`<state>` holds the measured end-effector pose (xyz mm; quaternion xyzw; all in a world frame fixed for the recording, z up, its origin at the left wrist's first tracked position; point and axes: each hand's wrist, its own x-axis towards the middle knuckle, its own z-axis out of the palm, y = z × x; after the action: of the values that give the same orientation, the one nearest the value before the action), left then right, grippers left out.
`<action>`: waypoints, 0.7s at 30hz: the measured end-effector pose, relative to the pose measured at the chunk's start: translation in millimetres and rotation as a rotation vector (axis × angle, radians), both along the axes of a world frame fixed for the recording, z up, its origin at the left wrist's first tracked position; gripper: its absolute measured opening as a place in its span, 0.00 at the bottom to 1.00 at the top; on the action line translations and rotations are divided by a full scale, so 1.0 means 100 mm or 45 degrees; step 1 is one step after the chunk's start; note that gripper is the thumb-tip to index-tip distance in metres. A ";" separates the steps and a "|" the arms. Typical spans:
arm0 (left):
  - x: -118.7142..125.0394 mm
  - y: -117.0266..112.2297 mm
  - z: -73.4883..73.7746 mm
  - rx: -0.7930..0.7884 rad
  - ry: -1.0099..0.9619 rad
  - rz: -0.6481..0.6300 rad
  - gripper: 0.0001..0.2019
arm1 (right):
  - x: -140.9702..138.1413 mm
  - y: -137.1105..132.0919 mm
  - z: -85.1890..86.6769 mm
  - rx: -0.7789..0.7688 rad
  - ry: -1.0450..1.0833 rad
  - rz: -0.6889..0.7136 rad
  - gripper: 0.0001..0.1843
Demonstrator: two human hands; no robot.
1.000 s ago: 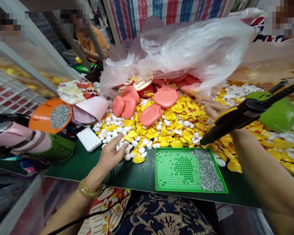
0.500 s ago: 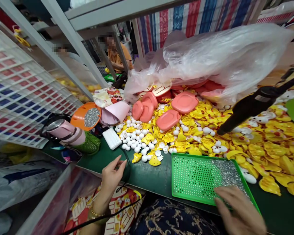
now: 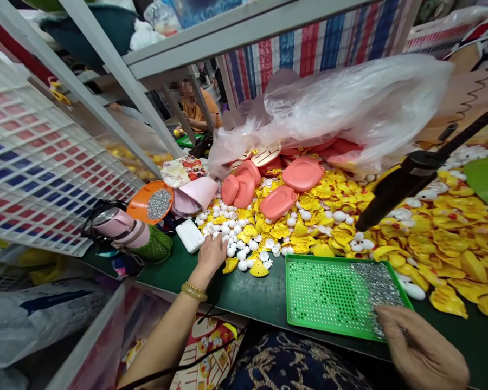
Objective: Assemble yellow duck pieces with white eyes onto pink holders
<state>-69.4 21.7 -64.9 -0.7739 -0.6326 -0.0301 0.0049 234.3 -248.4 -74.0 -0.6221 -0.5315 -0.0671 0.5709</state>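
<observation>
My left hand (image 3: 212,253) reaches into the near left edge of a heap of small white balls (image 3: 241,255). Its fingers are curled downward at the balls; what they hold, if anything, is hidden. At the right side of a green perforated tray (image 3: 309,319), my right hand (image 3: 425,344) has its fingers bent and drawn together by a pile of small silver screws (image 3: 380,284). Nothing I can name shows in its grip. Yellow shell-shaped plastic pieces (image 3: 259,268) lie among the balls, some with their hollow side up.
A black electric screwdriver (image 3: 394,192) hangs tilted above many yellow pieces (image 3: 443,233). Salmon plastic pieces (image 3: 278,202) lie before a clear plastic bag (image 3: 350,97). At left stand a pink bottle (image 3: 116,225) and an orange dish (image 3: 140,205) of screws. A person (image 3: 199,111) sits beyond the frame.
My left hand has moved forward from over the bare green tabletop to the white balls. My right hand has shifted right, its fingers now more curled at the screws.
</observation>
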 end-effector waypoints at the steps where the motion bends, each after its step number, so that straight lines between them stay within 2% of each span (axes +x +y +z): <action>1: 0.06 -0.01 -0.03 -0.008 -0.009 -0.005 0.21 | -0.04 0.02 0.00 -0.001 -0.014 0.052 0.08; 4: 0.22 -0.08 -0.11 0.005 -0.071 -0.031 0.20 | -0.16 0.25 0.03 -0.047 -0.058 0.250 0.08; 7: 0.38 -0.12 -0.13 0.033 -0.136 -0.076 0.18 | -0.23 0.84 0.13 -0.149 -0.088 0.370 0.09; 9: 0.46 -0.12 -0.11 0.034 -0.165 -0.125 0.17 | -0.23 1.35 0.25 -0.341 -0.126 0.295 0.11; 10: 0.48 -0.12 -0.10 0.028 -0.174 -0.150 0.17 | -0.22 1.60 0.30 -0.519 -0.144 0.209 0.11; 12: 0.49 -0.13 -0.05 0.006 -0.177 -0.178 0.19 | -0.21 2.05 0.38 -0.630 -0.132 0.120 0.13; 14: 0.43 -0.17 0.00 0.018 -0.193 -0.174 0.21 | -0.24 2.40 0.38 -0.741 -0.082 0.044 0.21; 16: 0.31 -0.25 0.03 0.124 -0.293 -0.161 0.22 | -0.29 2.64 0.34 -0.846 0.142 -0.065 0.33; 19: 0.02 -0.49 0.03 0.411 -0.555 -0.123 0.19 | -0.34 2.89 0.31 -0.778 0.596 -0.102 0.40; 21: -0.25 -0.78 -0.02 0.586 -0.661 -0.030 0.16 | -0.31 3.00 0.33 -0.717 0.791 -0.099 0.43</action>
<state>-94.3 -56.4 -67.1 -0.7263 -0.5802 -0.3680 0.0180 203.2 51.1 -41.3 -0.7642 -0.3077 0.2499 0.5087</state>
